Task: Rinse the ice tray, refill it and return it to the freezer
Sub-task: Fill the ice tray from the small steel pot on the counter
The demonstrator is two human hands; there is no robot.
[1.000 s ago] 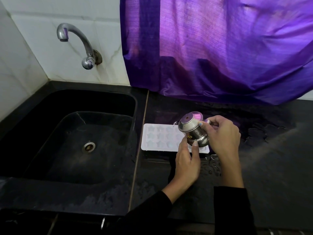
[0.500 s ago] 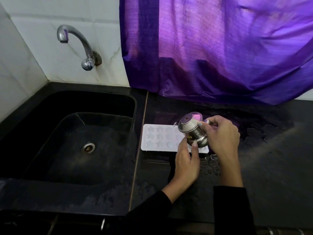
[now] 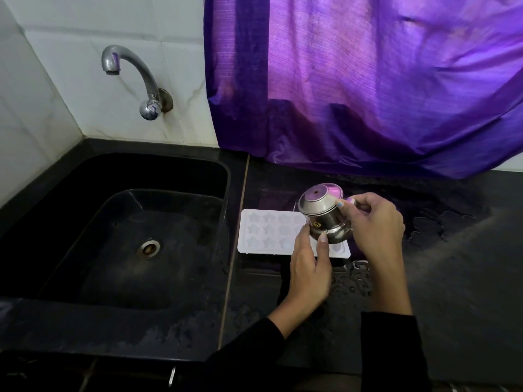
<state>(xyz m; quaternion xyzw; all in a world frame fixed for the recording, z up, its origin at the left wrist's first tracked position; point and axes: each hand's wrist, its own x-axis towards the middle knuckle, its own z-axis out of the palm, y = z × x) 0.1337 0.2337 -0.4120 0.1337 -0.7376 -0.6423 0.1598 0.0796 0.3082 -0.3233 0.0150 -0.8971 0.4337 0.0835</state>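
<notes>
Gripping tilted steel pot (image 3: 325,219), right hand (image 3: 373,227), left hand (image 3: 310,267) steadying

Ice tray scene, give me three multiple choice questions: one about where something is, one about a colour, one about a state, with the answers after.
1. Where does the ice tray lie?
A. in the sink
B. on the counter just right of the sink
C. under the tap

2. What colour is the curtain?
A. green
B. white
C. purple

3. How is the steel pot held?
A. standing upright on the counter
B. tipped over the tray, in both hands
C. lying in the sink

Answers:
1 B, the white tray rests flat on the black counter, beside the sink rim.
2 C, the cloth behind the counter is purple.
3 B, the right hand grips its far side and the left hand steadies its underside with its fingers, the base turned up toward the camera.
</notes>
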